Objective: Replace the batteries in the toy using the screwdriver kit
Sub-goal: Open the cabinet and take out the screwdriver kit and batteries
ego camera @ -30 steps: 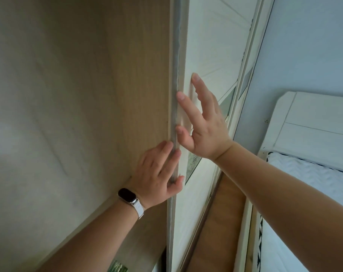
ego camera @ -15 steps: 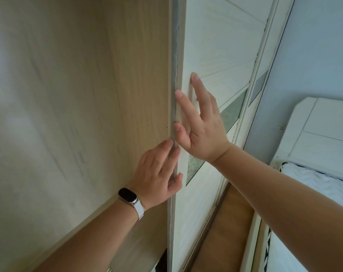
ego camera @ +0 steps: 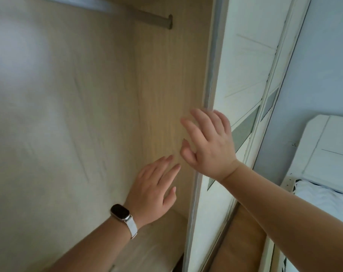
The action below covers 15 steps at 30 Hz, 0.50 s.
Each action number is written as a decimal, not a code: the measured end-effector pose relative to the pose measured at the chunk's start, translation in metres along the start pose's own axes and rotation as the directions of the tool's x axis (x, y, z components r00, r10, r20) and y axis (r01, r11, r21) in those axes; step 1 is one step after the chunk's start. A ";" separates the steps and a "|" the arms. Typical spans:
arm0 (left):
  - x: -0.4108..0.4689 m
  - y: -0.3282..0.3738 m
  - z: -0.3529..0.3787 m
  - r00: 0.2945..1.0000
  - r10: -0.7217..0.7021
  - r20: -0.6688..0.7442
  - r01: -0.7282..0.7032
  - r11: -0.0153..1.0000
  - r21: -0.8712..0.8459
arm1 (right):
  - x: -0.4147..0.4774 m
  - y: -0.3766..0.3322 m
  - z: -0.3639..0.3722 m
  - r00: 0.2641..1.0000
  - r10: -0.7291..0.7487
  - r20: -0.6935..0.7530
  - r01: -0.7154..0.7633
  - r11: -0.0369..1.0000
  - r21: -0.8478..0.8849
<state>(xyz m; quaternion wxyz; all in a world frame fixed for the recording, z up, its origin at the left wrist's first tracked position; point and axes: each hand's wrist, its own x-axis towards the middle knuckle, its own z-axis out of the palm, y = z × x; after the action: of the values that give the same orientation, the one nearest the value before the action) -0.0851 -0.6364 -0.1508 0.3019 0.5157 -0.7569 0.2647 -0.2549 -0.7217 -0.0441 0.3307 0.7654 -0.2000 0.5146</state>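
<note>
both hands are spreading open and empty inside a wardrobe: the left hand is hovering by the wooden side panel, the right hand is crossing the sliding door edge, likely searching. no toy or screwdriver kit is showing.

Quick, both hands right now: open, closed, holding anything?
Left hand: open, fingers spread, empty, inside the wardrobe.
Right hand: open, empty, by the sliding door edge.
</note>
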 end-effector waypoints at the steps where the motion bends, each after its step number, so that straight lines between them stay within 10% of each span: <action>1: -0.011 -0.006 -0.008 0.999 -0.035 0.016 0.035 0.999 0.019 | 0.000 -0.010 0.000 0.999 0.008 0.048 -0.007 1.000 -0.015; 15: -0.189 -0.056 -0.104 0.783 -0.602 0.154 0.544 0.784 0.299 | -0.058 -0.161 0.062 0.672 -0.157 0.723 -0.054 0.964 0.260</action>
<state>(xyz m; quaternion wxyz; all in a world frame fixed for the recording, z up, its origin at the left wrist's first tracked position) 0.0413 -0.4631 -0.2133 0.2099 0.7830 -0.5559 0.1839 -0.1332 -0.6549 -0.1617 0.1329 0.9495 -0.2253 0.1735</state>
